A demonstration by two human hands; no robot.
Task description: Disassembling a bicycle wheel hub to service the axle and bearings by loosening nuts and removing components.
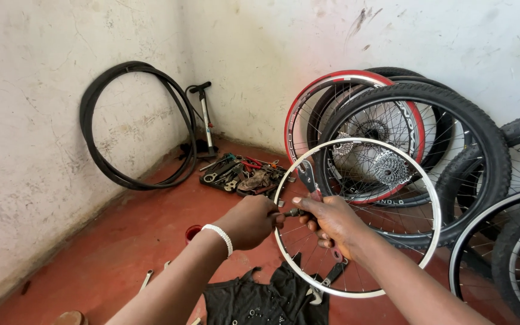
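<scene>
A silver bicycle rim (431,201) with thin spokes stands upright in front of me. My left hand (249,220), with a white beaded bracelet on the wrist, is closed on the rim's left edge. My right hand (331,221) reaches through the spokes and grips pliers (308,179) with red handles; the jaws point up at the rim's left side. A small dark part sits between the two hands near the rim. Whether the jaws clamp a spoke I cannot tell.
Several wheels (416,120) with tyres lean on the right wall, one with a red rim. A pile of hand tools (242,174) lies on the red floor near a floor pump (204,117) and loose tyres (133,123). A black cloth (260,301) lies below.
</scene>
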